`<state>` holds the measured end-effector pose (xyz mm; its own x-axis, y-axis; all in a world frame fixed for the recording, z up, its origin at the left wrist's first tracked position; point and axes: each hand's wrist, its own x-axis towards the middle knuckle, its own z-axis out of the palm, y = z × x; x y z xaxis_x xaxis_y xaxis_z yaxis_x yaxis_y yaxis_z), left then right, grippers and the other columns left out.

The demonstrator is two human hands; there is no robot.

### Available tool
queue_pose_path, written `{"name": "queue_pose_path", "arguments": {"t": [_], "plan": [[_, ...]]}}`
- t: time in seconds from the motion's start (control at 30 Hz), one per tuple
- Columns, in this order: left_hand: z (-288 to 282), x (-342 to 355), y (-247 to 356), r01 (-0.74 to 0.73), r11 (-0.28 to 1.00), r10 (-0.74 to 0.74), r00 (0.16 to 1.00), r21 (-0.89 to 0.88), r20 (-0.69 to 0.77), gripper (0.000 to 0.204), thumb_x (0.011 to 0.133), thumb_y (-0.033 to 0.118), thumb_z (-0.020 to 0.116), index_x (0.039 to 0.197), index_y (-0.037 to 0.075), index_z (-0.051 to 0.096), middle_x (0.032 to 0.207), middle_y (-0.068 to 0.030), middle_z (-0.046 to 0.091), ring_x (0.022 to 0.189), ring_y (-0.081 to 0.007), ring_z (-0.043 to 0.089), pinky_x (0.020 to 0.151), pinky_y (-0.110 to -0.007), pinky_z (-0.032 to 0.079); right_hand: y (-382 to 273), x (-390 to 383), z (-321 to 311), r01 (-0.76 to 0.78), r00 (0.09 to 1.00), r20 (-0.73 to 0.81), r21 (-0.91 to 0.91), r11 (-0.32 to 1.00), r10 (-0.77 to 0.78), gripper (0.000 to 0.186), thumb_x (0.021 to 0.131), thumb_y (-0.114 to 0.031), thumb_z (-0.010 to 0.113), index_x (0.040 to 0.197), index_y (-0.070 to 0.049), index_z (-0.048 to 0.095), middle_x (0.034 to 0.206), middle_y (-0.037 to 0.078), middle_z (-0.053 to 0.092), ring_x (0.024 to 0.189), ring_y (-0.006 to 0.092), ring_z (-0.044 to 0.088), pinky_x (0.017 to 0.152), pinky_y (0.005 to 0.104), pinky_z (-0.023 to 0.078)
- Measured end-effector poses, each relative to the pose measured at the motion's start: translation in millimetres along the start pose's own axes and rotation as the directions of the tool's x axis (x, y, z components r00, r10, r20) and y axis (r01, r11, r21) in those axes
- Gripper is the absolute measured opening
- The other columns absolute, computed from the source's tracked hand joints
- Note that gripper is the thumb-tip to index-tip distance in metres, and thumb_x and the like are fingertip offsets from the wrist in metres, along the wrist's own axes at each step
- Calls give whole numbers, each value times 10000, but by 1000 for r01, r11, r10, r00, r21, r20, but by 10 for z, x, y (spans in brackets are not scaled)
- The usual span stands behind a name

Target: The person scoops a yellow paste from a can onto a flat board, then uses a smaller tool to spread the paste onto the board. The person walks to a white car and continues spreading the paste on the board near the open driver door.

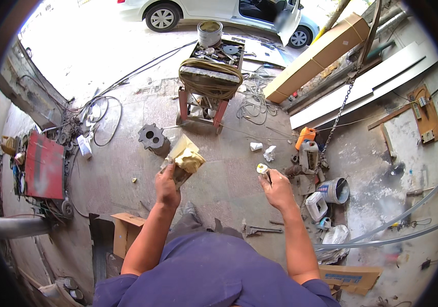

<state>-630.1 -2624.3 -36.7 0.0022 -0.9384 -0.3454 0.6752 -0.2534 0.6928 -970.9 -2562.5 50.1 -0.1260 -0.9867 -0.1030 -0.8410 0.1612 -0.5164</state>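
My left hand (pixel 167 188) grips a flat spreader plate (pixel 180 148) loaded with a lump of pale yellow paste (pixel 191 161), held out left of centre. My right hand (pixel 276 188) is closed on a small tube (pixel 262 170) with a white and yellow end, held upright to the right of the paste. Just beyond my left hand, a dark grey metal cylinder (pixel 153 139) with holes in its top stands on the floor.
Ahead stands a cart (pixel 219 115) with coiled hose (pixel 209 82) and a can (pixel 210 35), before a white car (pixel 188 10). A red cabinet (pixel 45 163) is left. Long cardboard box (pixel 316 59), containers (pixel 315 207), bucket (pixel 339 190) line the right. Cables (pixel 111 97) cross the floor.
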Motion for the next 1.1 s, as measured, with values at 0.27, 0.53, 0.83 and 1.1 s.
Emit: {"name": "queue_pose_path", "arguments": {"t": [0.27,0.53,0.83,1.1], "plan": [[561,989,253,-62,998,62,998,-7,-8,442,1149,279,608,1388,-89,665,1313,-191,758,1149,-300,773,1026,-436,619,281,1151,167,-62,998,18,118,991,60,369,1074,-204,646,1353,-4,510,1161,236,777,1046,416,754,908,498,572],[951,1661,244,-151,988,152,971,18,-186,412,1146,239,603,1380,-92,674,1284,-185,770,1108,-309,779,992,-454,630,211,2536,392,148,970,-235,385,911,-58,455,1037,-217,736,1356,-32,468,1023,163,730,940,302,737,880,448,574],[1277,2227,187,-196,979,175,941,-46,-290,385,1139,216,612,1363,-89,685,1286,-196,767,1123,-326,775,998,-477,629,237,3512,167,378,925,-58,98,920,-374,634,997,-235,803,1506,-51,475,1203,263,742,1090,486,729,931,511,578],[1340,2607,311,-138,990,127,967,-37,-219,432,1154,243,575,1429,-84,641,1362,-194,738,1203,-328,750,1057,-469,598,344,3719,85,125,988,52,269,955,-144,907,1078,-296,717,1737,-27,155,1271,308,726,1183,482,723,1025,505,557]]}}
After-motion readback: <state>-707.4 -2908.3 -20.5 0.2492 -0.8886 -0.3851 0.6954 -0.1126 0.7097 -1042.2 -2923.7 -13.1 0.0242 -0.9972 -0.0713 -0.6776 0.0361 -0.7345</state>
